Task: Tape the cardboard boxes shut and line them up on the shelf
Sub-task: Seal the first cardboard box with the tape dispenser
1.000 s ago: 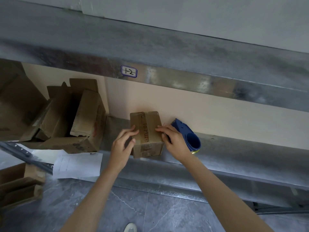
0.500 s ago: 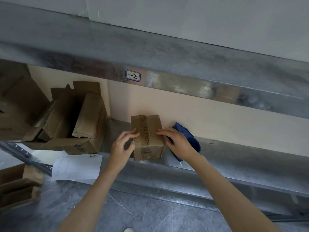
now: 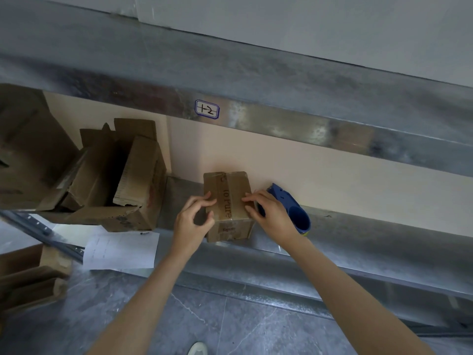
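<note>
Two grips: both bare, one on each side of the small box (image 3: 226, 187).
Left grip (image 3: 194, 219): fingers curled over the box's left top edge and thumb against its near left corner, so it pinches that edge.
Right grip (image 3: 271, 213): fingers bent over the box's right top edge with the thumb tucked under them, holding that side.
Small box: closed, with a strip of tape along the top seam and down the near face. It stands on the metal shelf (image 3: 358, 242), close to the front lip.
Tape dispenser (image 3: 294, 213): blue, just right of the small box and partly behind the right grip. I cannot tell whether the two touch.
Open boxes (image 3: 138, 180): left of the small box with a gap between, flaps up, no tape that I can see.
Paper sheet (image 3: 122, 249): lower left of the small box, in front of the open boxes.
Handling: it looks light, stiff at the corners and softer mid-panel. The taped strip is probably slick.
Where to hold: I would take it by the two opposite side walls, low down, rather than by the flaps or the tape.
Step in hand: most likely pressing the flaps or squaring the box before lining it up.
Risk: a hard squeeze could buckle the thin walls.
</note>
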